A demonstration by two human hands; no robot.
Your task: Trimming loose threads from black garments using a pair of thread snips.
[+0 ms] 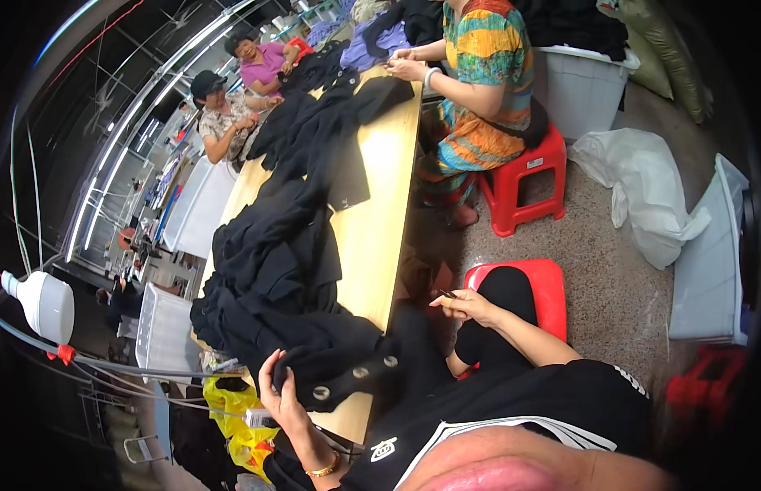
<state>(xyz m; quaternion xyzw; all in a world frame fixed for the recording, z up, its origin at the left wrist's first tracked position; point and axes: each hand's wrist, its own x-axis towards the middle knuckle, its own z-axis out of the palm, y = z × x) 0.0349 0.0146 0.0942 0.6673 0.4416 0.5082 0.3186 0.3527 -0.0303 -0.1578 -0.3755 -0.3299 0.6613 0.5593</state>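
A black knit garment point(339, 348) with several pale round buttons point(361, 373) lies over the near end of the wooden table and hangs toward my lap. My left hand point(284, 394) is closed on its edge, fingers curled at the cloth beside the buttons. Off the table's right side, above my knee, my right hand point(470, 308) pinches a small dark slim tool point(448, 294); its exact kind is too small to make out. A yellowish band wraps one finger of that hand. More black garments point(274, 237) are heaped along the table point(376, 213).
One person point(487, 74) sits on a red stool point(528, 184) at the table's right; two others work along its far left side. White bins point(712, 254), a white plastic bag point(642, 180) and a red seat point(548, 303) stand right. A yellow bag point(233, 417) and a white lamp point(45, 307) are left.
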